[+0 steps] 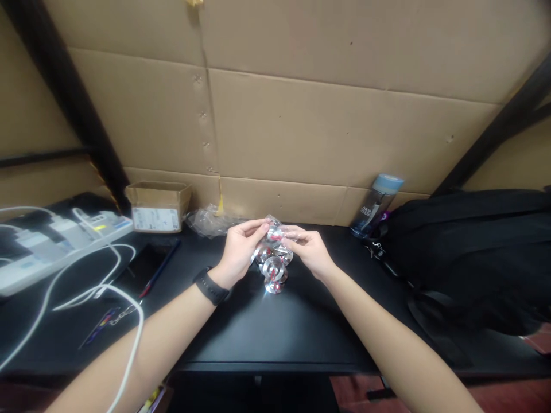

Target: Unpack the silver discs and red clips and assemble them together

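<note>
Both hands meet over the middle of the black table [275,338]. Between thumb and fingers, my left hand [241,245] pinches a clear plastic wrapper [274,225] with a shiny round metal piece in it. From the other side my right hand [309,248] pinches the same wrapper, its fingers closed. Just below the fingertips lie several shiny round metal discs [272,268] with red marks, bunched together on the table. Their exact kind I cannot make out. A black watch [212,287] is on my left wrist.
At the back left stands a small cardboard box [158,207], beside crumpled clear plastic [210,222]. A white power strip [64,246] with cables and a dark phone [148,261] lie left. On the right are a blue-capped bottle [376,205] and a black backpack [473,258].
</note>
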### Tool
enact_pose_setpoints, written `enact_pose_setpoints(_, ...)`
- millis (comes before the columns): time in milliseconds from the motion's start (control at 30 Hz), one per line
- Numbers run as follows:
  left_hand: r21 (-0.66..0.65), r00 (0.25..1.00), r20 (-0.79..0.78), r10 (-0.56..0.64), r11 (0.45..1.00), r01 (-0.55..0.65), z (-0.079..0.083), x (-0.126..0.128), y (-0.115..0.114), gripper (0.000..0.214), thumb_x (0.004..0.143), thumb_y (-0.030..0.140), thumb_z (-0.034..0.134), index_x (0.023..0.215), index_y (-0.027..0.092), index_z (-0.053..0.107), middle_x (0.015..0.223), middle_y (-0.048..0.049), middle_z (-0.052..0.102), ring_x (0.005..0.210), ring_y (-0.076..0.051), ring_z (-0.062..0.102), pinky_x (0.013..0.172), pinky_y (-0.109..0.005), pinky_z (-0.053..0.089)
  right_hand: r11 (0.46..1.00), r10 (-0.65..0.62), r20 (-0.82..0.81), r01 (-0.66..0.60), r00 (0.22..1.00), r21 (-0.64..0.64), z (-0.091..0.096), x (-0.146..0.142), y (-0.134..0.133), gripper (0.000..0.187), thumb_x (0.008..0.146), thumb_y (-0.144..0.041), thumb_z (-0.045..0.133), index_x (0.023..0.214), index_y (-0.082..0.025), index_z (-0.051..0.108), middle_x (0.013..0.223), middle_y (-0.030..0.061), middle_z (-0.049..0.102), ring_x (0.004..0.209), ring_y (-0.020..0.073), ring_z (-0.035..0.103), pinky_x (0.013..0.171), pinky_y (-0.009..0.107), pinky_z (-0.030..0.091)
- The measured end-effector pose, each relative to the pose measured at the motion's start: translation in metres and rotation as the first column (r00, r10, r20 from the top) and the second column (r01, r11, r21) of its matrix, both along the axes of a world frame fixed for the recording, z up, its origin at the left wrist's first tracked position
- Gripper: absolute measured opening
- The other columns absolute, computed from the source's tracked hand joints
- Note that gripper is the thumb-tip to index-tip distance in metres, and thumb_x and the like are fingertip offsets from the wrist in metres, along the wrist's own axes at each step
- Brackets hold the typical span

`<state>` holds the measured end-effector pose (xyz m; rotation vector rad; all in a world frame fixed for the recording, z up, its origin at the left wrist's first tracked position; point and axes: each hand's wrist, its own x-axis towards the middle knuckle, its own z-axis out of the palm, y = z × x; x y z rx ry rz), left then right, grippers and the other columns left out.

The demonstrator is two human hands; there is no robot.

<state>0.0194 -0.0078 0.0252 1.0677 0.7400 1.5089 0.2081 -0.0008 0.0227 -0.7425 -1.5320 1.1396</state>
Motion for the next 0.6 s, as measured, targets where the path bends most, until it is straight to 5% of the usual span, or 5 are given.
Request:
enact_pose_setpoints(200,-0.014,0.994,-0.100,-0.046,0.999,0.045,-0.005,0.000,0.005,0.033,0.077,0.040,0.083,0.098,0.015,0.077,0.100,-0.0113,0.077,0.086,-0.021,0.072,0.067,-0.027,0.057,0.993,-0.114,0.087,0.115,0.990,0.000,0.001,0.005,0.003,0.026,0.074,-0.045,0.086,0.086,-0.022,0.084,0.119,0.0114,0.073,0.112,0.0295,0.068,0.098,0.045,0.053)
enact_pose_setpoints(367,0.046,0.948,-0.168,0.271,0.962,-0.268,-0.003,-0.043,0.043,0.035,0.077,0.036,0.080,0.103,0.015,0.070,0.097,-0.0096,0.074,0.081,-0.017,0.069,0.062,-0.021,0.052,0.963,-0.269,0.115,0.267,0.956,0.034,0.002,0.018,0.014,0.024,0.072,-0.044,0.086,0.080,-0.022,0.083,0.114,0.0107,0.075,0.109,0.0280,0.067,0.101,0.045,0.048)
enact_pose_setpoints(433,0.149,0.842,-0.240,0.483,0.875,-0.460,-0.001,-0.075,0.061,0.045,0.076,0.029,0.078,0.117,0.017,0.062,0.088,-0.0049,0.072,0.074,-0.014,0.068,0.064,-0.022,0.052,0.950,-0.312,0.103,0.310,0.944,0.030,0.002,0.022,0.018,0.024,0.071,-0.043,0.086,0.080,-0.020,0.083,0.108,0.0107,0.076,0.107,0.0273,0.067,0.100,0.044,0.047)
enact_pose_setpoints(500,0.297,0.657,-0.288,0.697,0.717,-0.630,0.000,-0.108,0.076,0.048,0.078,0.025,0.075,0.121,0.018,0.057,0.088,-0.0034,0.071,0.078,-0.014,0.069,0.075,-0.025,0.055,0.940,-0.339,0.103,0.339,0.935,0.016,0.001,0.024,0.021,0.026,0.071,-0.043,0.085,0.081,-0.019,0.082,0.102,0.0108,0.078,0.102,0.0265,0.068,0.096,0.042,0.049)
enact_pose_setpoints(600,0.409,0.436,-0.444,0.783,0.610,-0.678,-0.003,-0.145,0.089,0.021,0.086,0.029,0.064,0.102,0.015,0.065,0.096,-0.0082,0.072,0.087,-0.018,0.070,0.084,-0.031,0.055,0.929,-0.365,0.123,0.369,0.923,-0.011,0.000,0.026,0.023,0.029,0.070,-0.044,0.085,0.082,-0.018,0.082,0.096,0.0107,0.079,0.091,0.0251,0.068,0.085,0.039,0.050)
